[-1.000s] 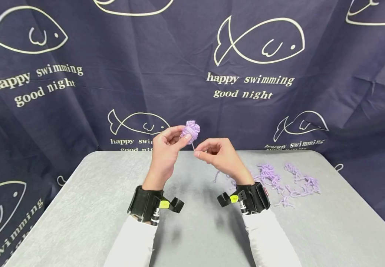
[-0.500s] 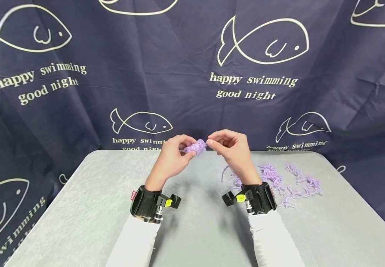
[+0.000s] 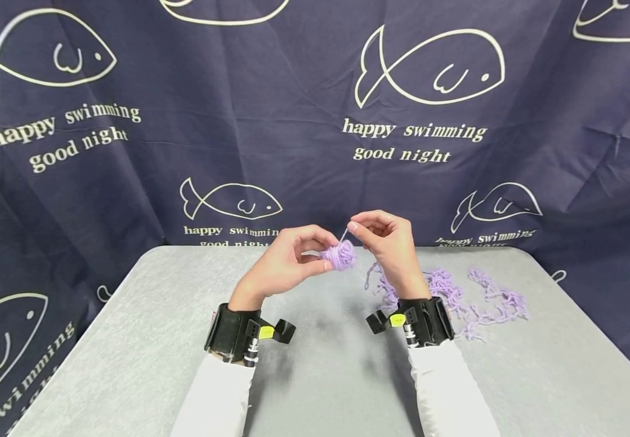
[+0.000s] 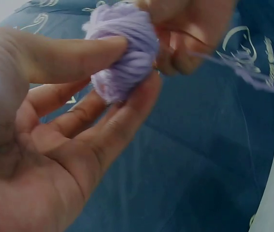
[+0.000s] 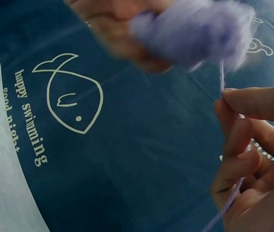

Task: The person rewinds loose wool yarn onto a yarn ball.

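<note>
My left hand [image 3: 287,261] pinches the small purple yarn ball [image 3: 341,254] so it stays put; my right hand [image 3: 388,243] pinches its loose thread [image 3: 343,235] tight.

yarn ball [image 3: 341,255] between left hand [image 3: 284,264] and right hand [image 3: 388,246], above table [image 3: 145,340], loose yarn [image 3: 457,294] right

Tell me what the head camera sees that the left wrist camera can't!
Only the head view shows the grey table, the loose purple yarn pile lying on it, and both black wrist cuffs. Only the left wrist view shows the left hand's fingers up close, pinching the yarn ball. Both show the left hand holding the ball and the right hand pinching its strand.
</note>
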A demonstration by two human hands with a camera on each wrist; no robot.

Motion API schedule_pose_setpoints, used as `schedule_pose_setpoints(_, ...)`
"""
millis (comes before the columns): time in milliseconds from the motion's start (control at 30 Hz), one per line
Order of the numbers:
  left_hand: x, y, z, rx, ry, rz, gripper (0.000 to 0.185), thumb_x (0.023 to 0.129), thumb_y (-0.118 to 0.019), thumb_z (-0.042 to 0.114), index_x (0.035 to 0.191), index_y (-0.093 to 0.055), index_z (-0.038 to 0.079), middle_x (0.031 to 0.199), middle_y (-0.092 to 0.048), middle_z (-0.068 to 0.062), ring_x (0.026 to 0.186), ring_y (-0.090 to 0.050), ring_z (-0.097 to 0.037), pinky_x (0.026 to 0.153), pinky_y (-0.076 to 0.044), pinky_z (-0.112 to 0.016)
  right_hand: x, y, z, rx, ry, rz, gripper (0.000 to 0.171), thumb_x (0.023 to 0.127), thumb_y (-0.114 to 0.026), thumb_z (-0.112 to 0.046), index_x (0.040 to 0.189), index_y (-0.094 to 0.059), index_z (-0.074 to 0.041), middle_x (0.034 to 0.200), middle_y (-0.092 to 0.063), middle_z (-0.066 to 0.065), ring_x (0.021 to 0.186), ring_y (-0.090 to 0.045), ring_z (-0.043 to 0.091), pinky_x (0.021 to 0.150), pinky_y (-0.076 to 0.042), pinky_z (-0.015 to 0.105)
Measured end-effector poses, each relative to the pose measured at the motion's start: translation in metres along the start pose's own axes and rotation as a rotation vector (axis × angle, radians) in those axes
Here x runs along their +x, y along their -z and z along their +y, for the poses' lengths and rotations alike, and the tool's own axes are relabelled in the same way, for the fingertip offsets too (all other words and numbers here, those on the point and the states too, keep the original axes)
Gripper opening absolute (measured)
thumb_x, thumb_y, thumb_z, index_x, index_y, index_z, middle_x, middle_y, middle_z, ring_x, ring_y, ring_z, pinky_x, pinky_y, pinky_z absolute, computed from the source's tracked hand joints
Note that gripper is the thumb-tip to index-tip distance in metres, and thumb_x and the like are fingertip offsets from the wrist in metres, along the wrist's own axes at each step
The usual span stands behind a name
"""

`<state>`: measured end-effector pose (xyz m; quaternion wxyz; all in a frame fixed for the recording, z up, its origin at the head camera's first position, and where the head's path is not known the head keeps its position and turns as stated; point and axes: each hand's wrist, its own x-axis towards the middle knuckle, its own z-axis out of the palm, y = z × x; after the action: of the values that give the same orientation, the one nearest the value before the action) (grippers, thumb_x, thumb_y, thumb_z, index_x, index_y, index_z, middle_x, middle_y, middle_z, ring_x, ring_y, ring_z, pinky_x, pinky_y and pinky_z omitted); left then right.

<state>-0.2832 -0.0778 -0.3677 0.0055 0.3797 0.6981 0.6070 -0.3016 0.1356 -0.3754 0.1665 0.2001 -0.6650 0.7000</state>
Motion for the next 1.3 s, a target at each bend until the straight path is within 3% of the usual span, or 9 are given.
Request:
schedule_pose_setpoints(200,0.0,-0.001,0.004,-0.163,-0.05,0.15,0.033,0.085,-0.067,-0.019,0.116,-0.059,-0.015,0.109,-0.066,-0.01,0.098,-0.068,-0.018,0.085,-0.06,-0.032,-0.001,-0.001,0.003,-0.081,-0.08,-0.125,0.013,0.088,-0.074,0.003,0.1,-0.071,0.007,0.079,-0.07,-0.001,0.064,-0.056,0.011,0.057,-0.047,0.021)
schedule_pose_setpoints(300,0.002,-0.001,0.005,-0.162,-0.084,0.259,0.036,0.085,-0.066,-0.019,0.12,-0.058,-0.015,0.109,-0.066,-0.01,0.096,-0.065,-0.016,0.084,-0.058,-0.027,-0.001,-0.002,0.003,-0.137,-0.084,-0.186,0.011,0.088,-0.076,0.001,0.098,-0.073,0.003,0.081,-0.072,0.001,0.064,-0.057,0.012,0.058,-0.047,0.024)
schedule_pose_setpoints(467,0.005,-0.002,0.004,-0.142,-0.085,0.458,0.038,0.086,-0.066,-0.017,0.124,-0.06,-0.014,0.106,-0.065,-0.01,0.09,-0.063,-0.012,0.08,-0.056,-0.022,-0.002,-0.005,0.002,-0.187,-0.049,-0.283,0.01,0.088,-0.078,-0.004,0.096,-0.075,0.001,0.085,-0.073,0.007,0.062,-0.057,0.012,0.056,-0.047,0.025)
schedule_pose_setpoints(600,0.007,-0.004,0.001,-0.08,-0.06,0.592,0.035,0.087,-0.068,-0.013,0.122,-0.065,-0.01,0.101,-0.067,-0.016,0.083,-0.066,-0.01,0.075,-0.058,-0.022,-0.003,-0.007,0.003,-0.222,-0.011,-0.339,0.009,0.088,-0.078,-0.005,0.095,-0.076,0.001,0.077,-0.069,0.008,0.057,-0.052,0.012,0.051,-0.042,0.023)
schedule_pose_setpoints(767,0.006,-0.005,-0.004,0.163,-0.054,0.667,0.031,0.085,-0.072,-0.008,0.116,-0.07,-0.005,0.098,-0.067,-0.018,0.085,-0.067,-0.02,0.07,-0.056,-0.018,-0.005,-0.009,-0.002,-0.263,0.043,-0.384,0.007,0.088,-0.078,-0.005,0.094,-0.077,-0.001,0.066,-0.062,0.003,0.052,-0.047,0.01,0.046,-0.036,0.023)
schedule_pose_setpoints(867,0.005,-0.006,-0.007,0.343,-0.051,0.645,0.03,0.084,-0.074,-0.005,0.114,-0.072,-0.003,0.098,-0.068,-0.016,0.084,-0.068,-0.025,0.068,-0.053,-0.02,-0.006,-0.009,-0.007,-0.25,0.074,-0.361,0.006,0.087,-0.078,-0.005,0.093,-0.077,-0.003,0.066,-0.063,0.003,0.052,-0.047,0.011,0.046,-0.036,0.024)
schedule_pose_setpoints(967,0.004,-0.006,-0.008,0.443,-0.018,0.577,0.028,0.083,-0.075,-0.004,0.111,-0.073,-0.001,0.095,-0.066,-0.014,0.081,-0.069,-0.024,0.067,-0.054,-0.026,-0.006,-0.007,-0.01,-0.212,0.087,-0.301,0.006,0.087,-0.079,-0.004,0.093,-0.077,-0.003,0.069,-0.065,0.003,0.053,-0.048,0.012,0.047,-0.038,0.024)
schedule_pose_setpoints(1167,0.001,-0.006,-0.006,0.485,0.095,0.343,0.026,0.083,-0.075,-0.005,0.109,-0.073,-0.002,0.097,-0.068,-0.013,0.086,-0.07,-0.025,0.077,-0.06,-0.035,-0.006,-0.004,-0.013,-0.103,0.087,-0.139,0.012,0.087,-0.079,-0.006,0.095,-0.075,0.002,0.076,-0.069,0.004,0.058,-0.05,0.012,0.05,-0.041,0.023)
schedule_pose_setpoints(1300,0.0,-0.004,-0.006,0.486,0.12,0.183,0.025,0.085,-0.074,-0.005,0.109,-0.074,-0.001,0.103,-0.072,-0.011,0.093,-0.07,-0.025,0.081,-0.06,-0.035,-0.004,-0.002,-0.01,-0.021,0.066,-0.047,0.015,0.087,-0.079,-0.004,0.097,-0.074,0.006,0.077,-0.07,0.002,0.058,-0.049,0.01,0.05,-0.039,0.021)
